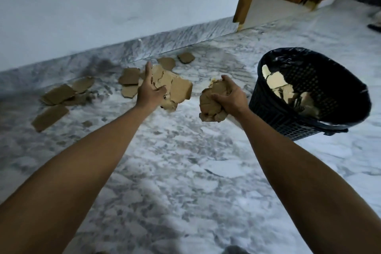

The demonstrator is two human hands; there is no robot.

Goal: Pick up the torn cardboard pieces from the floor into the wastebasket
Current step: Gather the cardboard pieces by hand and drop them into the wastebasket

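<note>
Gripping cardboard pieces (175, 86): left hand (149, 90), right hand (228, 97), beside wastebasket (288, 121).

Both bare forearms reach forward from the lower corners, almost straight. The left hand (149, 90) is raised, thumb up, and its fingers (159, 89) curl around a stack of cardboard pieces (175, 88). The right hand (227, 97) is turned palm down and grips a crumpled bundle of cardboard (210, 105).

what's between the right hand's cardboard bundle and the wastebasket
Only bare marble floor in the head view; the bundle in the right hand stands just left of the wastebasket.
</note>
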